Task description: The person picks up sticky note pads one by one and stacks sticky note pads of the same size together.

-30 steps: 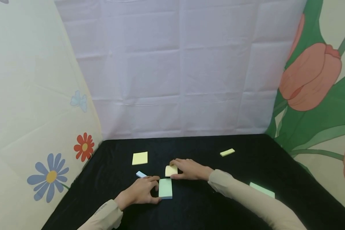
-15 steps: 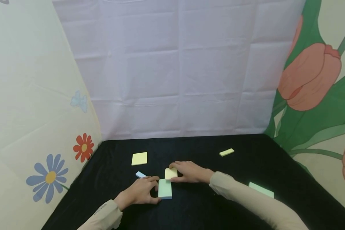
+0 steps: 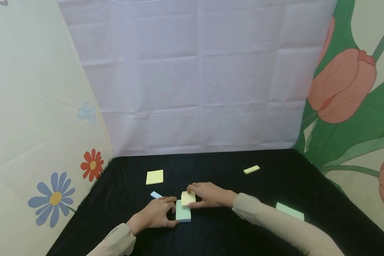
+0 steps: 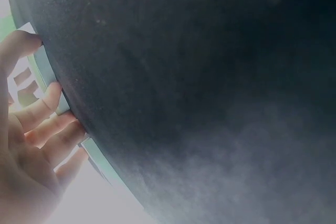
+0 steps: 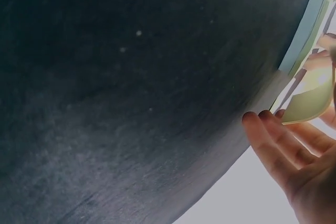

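In the head view my left hand (image 3: 156, 212) holds the left side of a green sticky note pad (image 3: 183, 215), thumb at the near corner and fingers toward the far one. A blue layer shows under the green, and in the left wrist view my fingers lie along this pad's edge (image 4: 47, 66). My right hand (image 3: 211, 195) pinches a smaller pale yellow sticky note pad (image 3: 188, 198) over the far half of the green one. It looks bent in the right wrist view, where the yellow pad (image 5: 307, 104) curves by my fingers. Whether the two pads touch, I cannot tell.
Just beyond my left hand lies a narrow blue pad (image 3: 155, 195). A square yellow pad (image 3: 154, 177) sits farther back on the left, a narrow yellow pad (image 3: 251, 169) at the back right. Behind my right forearm is another green pad (image 3: 289, 211). Black cloth (image 3: 220, 231) covers the table.
My right hand has drawn the pale yellow pad nearer and slightly left, from beyond the green pad to over its far half. The left hand stays in place.
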The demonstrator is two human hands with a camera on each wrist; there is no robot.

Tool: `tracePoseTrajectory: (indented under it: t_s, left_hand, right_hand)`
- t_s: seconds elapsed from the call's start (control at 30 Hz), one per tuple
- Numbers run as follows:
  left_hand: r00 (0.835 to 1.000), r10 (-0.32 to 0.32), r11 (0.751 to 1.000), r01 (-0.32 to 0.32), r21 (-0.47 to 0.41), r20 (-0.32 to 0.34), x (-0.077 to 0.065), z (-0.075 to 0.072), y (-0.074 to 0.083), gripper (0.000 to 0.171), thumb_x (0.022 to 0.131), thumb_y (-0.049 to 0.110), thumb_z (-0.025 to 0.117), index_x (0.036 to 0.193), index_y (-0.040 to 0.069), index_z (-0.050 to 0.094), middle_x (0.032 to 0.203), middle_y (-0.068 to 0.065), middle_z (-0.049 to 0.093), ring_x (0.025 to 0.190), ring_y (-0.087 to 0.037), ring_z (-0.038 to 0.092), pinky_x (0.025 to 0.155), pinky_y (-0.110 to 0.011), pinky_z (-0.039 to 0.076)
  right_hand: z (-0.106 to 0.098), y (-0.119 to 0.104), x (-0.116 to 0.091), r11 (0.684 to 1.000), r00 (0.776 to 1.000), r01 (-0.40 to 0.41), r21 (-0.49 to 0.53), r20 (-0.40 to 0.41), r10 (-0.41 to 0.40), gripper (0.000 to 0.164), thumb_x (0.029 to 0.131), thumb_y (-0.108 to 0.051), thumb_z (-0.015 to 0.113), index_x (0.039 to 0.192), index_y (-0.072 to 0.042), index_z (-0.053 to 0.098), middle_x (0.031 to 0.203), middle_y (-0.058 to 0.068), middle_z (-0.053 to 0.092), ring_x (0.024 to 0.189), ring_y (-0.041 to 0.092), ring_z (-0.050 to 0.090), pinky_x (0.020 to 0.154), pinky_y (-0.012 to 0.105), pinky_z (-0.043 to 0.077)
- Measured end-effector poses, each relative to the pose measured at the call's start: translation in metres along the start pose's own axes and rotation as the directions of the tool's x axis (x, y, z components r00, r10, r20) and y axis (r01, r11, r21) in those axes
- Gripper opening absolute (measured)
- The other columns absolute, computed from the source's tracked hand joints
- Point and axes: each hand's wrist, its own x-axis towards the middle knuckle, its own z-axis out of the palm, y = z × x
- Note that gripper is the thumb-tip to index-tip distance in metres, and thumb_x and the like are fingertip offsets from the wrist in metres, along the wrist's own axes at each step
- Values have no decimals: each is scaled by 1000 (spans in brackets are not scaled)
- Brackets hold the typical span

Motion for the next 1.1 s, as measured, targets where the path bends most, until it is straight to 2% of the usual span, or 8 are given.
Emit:
tracePoseTrajectory:
  t_s: [0.2, 0.4, 0.63, 0.83, 1.1]
  left_hand:
    - [1000, 0, 1000, 0, 0, -11, -1, 1, 0, 36, 84, 61, 65, 83, 24, 60, 131, -7, 61, 110, -24, 62, 87, -40, 51]
    - [1000, 4, 1000, -4, 3, -23, -2, 1, -1, 37, 83, 61, 65, 83, 24, 61, 131, -8, 61, 110, -25, 62, 86, -40, 51]
    - [1000, 7, 1000, -7, 10, -16, -2, 0, -2, 37, 84, 61, 65, 82, 24, 60, 133, -8, 59, 120, -35, 57, 98, -49, 46]
    - [1000, 16, 1000, -15, 19, -23, -1, 1, -1, 37, 84, 60, 65, 80, 23, 59, 132, -7, 60, 121, -32, 57, 101, -47, 43]
    - [999, 20, 999, -18, 27, -44, -1, 2, -1, 36, 84, 59, 66, 81, 24, 59, 129, -5, 61, 116, -32, 59, 97, -47, 47]
  right_hand:
    - [1, -7, 0, 1000, 1000, 18, -6, 1, -18, 48, 94, -57, 58, 123, -18, 56, 111, -4, 60, 84, 5, 51, 71, 24, 45]
    - [3, -14, 0, 995, 998, 63, -76, -13, -65, 49, 94, -57, 57, 124, -18, 57, 113, -3, 61, 87, 4, 52, 70, 22, 46]
    - [6, -20, 2, 985, 994, 104, -139, -17, -107, 49, 95, -57, 56, 125, -18, 57, 113, -3, 60, 89, 5, 54, 65, 19, 43]
    - [8, -24, 3, 974, 988, 148, -174, -25, -154, 49, 95, -57, 56, 124, -17, 58, 112, -2, 61, 91, 6, 56, 63, 18, 43]
    - [9, -25, 1, 970, 988, 147, -193, -12, -152, 49, 95, -57, 55, 124, -17, 58, 114, -1, 61, 92, 7, 57, 60, 18, 40]
